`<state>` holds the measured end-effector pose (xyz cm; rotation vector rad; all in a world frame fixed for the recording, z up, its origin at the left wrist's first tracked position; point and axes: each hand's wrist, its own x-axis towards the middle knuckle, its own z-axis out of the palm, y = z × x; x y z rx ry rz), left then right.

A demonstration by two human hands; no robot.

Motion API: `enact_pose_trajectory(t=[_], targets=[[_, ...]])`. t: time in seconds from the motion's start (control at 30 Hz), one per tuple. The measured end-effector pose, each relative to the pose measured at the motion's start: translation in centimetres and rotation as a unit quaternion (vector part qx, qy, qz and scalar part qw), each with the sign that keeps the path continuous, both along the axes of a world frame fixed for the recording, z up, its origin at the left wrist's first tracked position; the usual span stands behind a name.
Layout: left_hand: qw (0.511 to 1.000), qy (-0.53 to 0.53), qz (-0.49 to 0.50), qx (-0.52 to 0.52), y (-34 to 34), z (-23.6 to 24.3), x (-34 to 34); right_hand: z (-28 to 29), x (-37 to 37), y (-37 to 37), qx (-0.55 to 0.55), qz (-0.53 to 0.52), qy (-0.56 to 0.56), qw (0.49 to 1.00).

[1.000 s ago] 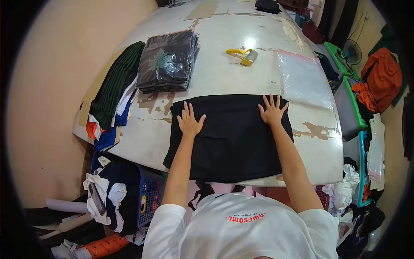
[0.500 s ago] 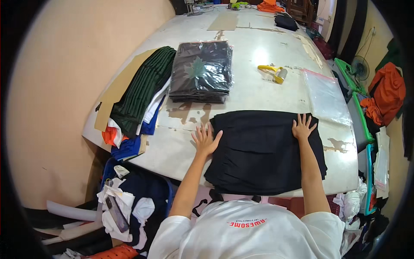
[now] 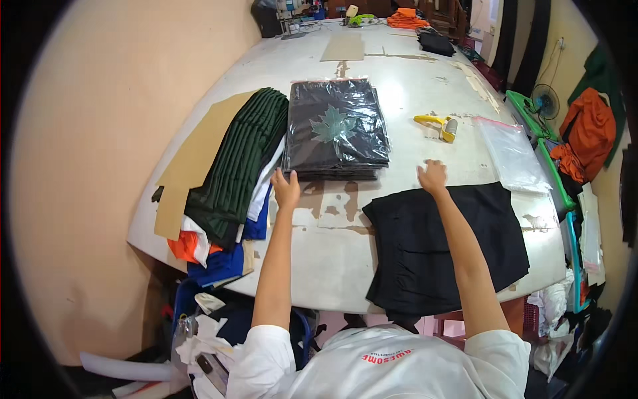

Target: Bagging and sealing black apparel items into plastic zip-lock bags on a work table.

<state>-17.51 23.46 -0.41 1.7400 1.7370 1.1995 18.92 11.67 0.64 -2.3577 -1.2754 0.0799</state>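
Observation:
My left hand (image 3: 287, 191), thumb and fingers apart, is at the near left corner of a stack of black garments in clear plastic bags (image 3: 332, 143); whether it touches the stack is hard to tell. A pale green leaf print shows on the top bag. My right hand (image 3: 433, 177) hovers just past the far edge of a folded black garment (image 3: 425, 256), holding nothing, its fingers loosely spread. That garment, which looks like trousers or shorts with a gathered edge, lies at the table's near side under my right forearm.
Left of the bags lie folded dark green garments (image 3: 242, 166) and tan card (image 3: 199, 146). A yellow-handled roller (image 3: 436, 126) and clear plastic bags (image 3: 515, 156) lie on the white table (image 3: 319, 259) at right. A blue tub of cloth (image 3: 302, 332) stands below the near edge.
Both hands have lifted off the black garment. The left has moved to the corner of the bagged stack, the right leftward and farther away. The whole view has shifted slightly.

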Motion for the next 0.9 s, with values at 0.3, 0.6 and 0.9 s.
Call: enact_pose_trajectory(t=[0.3, 0.6, 0.9], targets=[[0.992, -0.111, -0.043, -0.028, 6.0, -0.3, -0.3, 0.6, -6.5, 5.7, -0.026, 0.111, 0.102, 0.988], [0.982, -0.016, -0.107, -0.152, 7.4, 2.4, -0.5, -0.6, -7.4, 5.4, 0.139, 0.006, 0.135, 0.981], [0.879, -0.352, -0.201, -0.251, 4.2, 5.3, -1.4, -1.1, -5.7, 6.1, 0.11, -0.013, 0.237, 0.965]])
